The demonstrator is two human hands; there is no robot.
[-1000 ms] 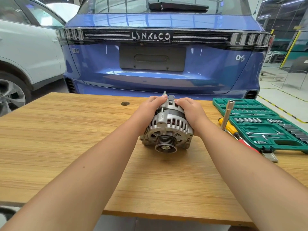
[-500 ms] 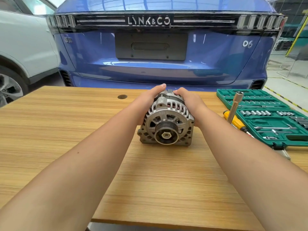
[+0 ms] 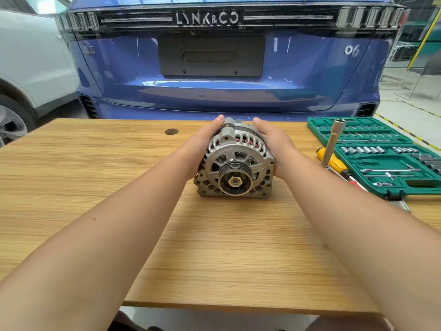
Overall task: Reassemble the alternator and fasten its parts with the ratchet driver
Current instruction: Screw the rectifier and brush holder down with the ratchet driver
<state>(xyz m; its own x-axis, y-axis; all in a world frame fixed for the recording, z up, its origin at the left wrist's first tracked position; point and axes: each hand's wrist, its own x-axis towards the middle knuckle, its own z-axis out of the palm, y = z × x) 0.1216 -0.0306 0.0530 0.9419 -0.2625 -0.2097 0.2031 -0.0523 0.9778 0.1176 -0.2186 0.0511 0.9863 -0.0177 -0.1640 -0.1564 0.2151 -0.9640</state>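
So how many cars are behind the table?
2: a blue car straight behind the table, and a white car at the far left, only partly in frame. Others may be out of view.

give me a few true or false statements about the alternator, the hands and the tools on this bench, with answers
1. Both hands, the left hand and the right hand, hold the alternator by its sides. True.
2. The alternator's pulley faces the blue car. False: it faces the camera.
3. The green socket case lies open to the right of the alternator. True.
4. The right hand grips the yellow-handled driver. False: the driver lies on the table beside the case.
5. The alternator is lifted off the table. False: its lower edge looks to rest on the wood.
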